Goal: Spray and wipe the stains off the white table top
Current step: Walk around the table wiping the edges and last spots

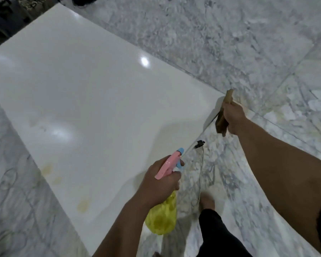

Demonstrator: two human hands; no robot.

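A: Where is the spray bottle [163, 214], and how does the person hold it?

B: The left hand [160, 180] holds it at the near edge of the white table top [93, 89]. The fingers are curled round the neck just under the pink spray head [168, 166], and one fingertip lies at the blue trigger [178, 165]. The yellow body hangs below the hand, partly over the table's edge and partly over the marble floor [230, 43]. The blue nozzle points up and away, toward the table's right corner.

A: And the other hand?

B: The right hand [233, 116] is at that right corner, fingers closed round a brown cloth [221, 123]. One end of the cloth sticks out above the fist and the other hangs below it, just beside the table's edge.

A: The stains [83, 204]?

B: Several yellowish marks lie on the near left part of the top, left of the bottle and well apart from the cloth. Whether the cloth touches the table cannot be told.
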